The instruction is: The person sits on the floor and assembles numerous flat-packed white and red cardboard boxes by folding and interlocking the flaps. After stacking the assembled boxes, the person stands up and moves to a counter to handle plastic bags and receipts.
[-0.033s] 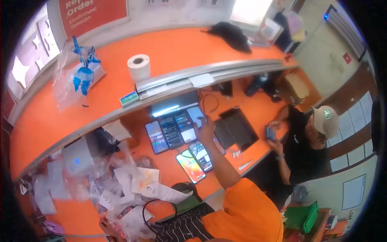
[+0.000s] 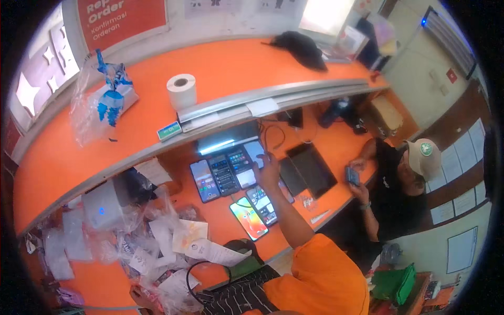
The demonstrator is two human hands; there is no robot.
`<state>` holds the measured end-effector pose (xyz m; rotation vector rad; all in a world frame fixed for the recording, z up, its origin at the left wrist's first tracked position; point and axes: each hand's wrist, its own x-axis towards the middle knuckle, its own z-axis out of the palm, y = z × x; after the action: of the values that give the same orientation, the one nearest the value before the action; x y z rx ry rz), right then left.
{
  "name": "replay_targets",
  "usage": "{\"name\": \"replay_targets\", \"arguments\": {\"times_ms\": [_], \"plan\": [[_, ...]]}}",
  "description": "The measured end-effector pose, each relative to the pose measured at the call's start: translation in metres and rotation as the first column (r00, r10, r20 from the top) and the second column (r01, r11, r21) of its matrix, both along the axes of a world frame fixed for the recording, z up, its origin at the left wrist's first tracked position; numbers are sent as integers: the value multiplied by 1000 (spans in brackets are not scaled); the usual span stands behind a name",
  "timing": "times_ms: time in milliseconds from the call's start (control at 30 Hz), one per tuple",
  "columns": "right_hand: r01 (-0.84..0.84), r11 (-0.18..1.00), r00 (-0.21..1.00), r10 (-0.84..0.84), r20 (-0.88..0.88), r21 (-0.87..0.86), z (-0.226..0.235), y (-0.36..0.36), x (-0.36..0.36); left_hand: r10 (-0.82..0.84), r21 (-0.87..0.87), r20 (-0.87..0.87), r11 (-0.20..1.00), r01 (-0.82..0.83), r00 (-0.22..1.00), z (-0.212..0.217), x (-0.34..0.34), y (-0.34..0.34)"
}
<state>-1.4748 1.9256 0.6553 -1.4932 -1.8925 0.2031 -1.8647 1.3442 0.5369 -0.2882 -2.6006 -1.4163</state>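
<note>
My right arm, in an orange sleeve, reaches over the desk. My right hand point(image 2: 269, 170) has its fingers apart and is over the edge of a phone with a pale lit screen point(image 2: 254, 150). It holds nothing. Lit phones lie close together beside it: a phone with a blue-grey screen point(image 2: 203, 180) at the left, a dark-screened phone point(image 2: 225, 175), and a phone with a white lower panel point(image 2: 244, 178). Nearer me are a phone with a yellow-green screen point(image 2: 248, 219) and another phone point(image 2: 261, 205). My forearm partly covers one more phone. My left hand does not show.
A co-worker in a cap point(image 2: 422, 155) holds a phone point(image 2: 352, 176) at the right. Dark flat panels point(image 2: 310, 168) lie between us. Plastic bags and papers point(image 2: 168, 241) heap at the left. A label roll point(image 2: 181, 92) stands on the raised orange counter point(image 2: 231, 60).
</note>
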Motion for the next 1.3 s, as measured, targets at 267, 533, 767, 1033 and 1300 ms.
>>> {"name": "replay_targets", "arguments": {"times_ms": [267,533,767,1033,1300], "plan": [[39,700,876,319,-361,713,219,51,10,-175,177,-150,963,201,973,-34,-13,-31],[109,994,632,-57,-773,16,270,328,78,-176,-99,-244,983,156,954,-7,-10,-7],[-156,975,-199,-188,-962,-158,246,408,80,-90,57,-166,993,101,982,35,17,14],[-572,752,15,407,-913,326,299,273,-4,-73,216,-57,973,84,996,48,17,-13],[-845,30,-474,420,-774,534,417,-17,-102,79,595,-141,803,21,987,272,-8,63]]}}
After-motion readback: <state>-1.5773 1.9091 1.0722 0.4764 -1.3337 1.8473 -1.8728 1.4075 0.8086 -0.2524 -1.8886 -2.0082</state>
